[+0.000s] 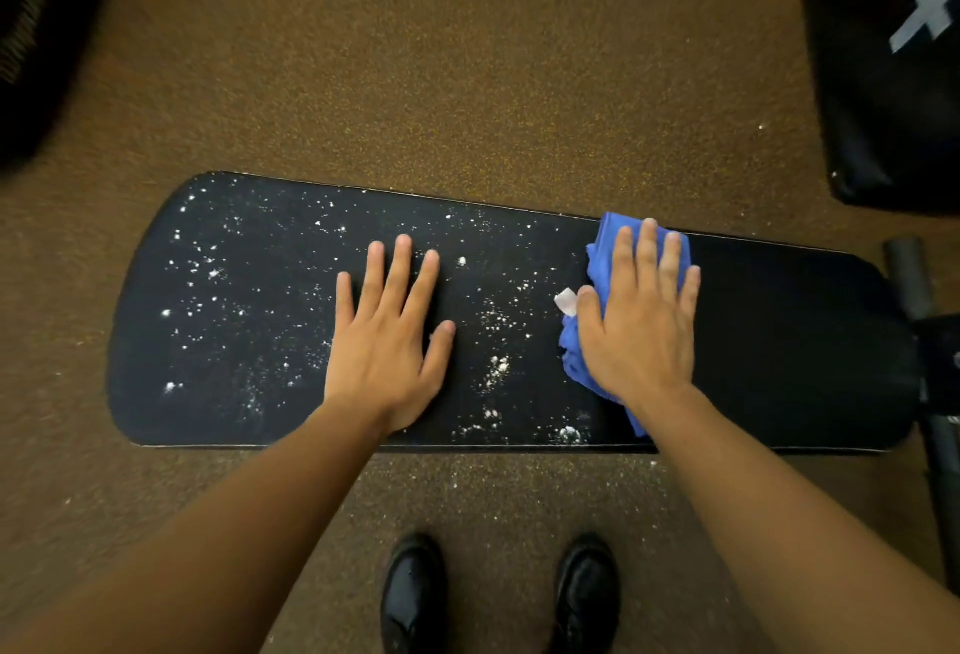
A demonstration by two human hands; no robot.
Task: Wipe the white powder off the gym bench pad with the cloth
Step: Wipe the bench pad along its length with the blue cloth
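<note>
The black gym bench pad (779, 341) lies lengthwise across the brown floor (415, 56). White powder (218, 274) speckles the pad's left end and middle. The left hand (389, 341) rests flat on the pad's middle, fingers straight and spread, holding nothing. Right of it, the right hand (641, 321) presses the crumpled blue cloth (576, 357) flat against the pad with straight fingers. The pad's right end looks clean. Two black shoes (415, 596) stand below the pad's near edge.
</note>
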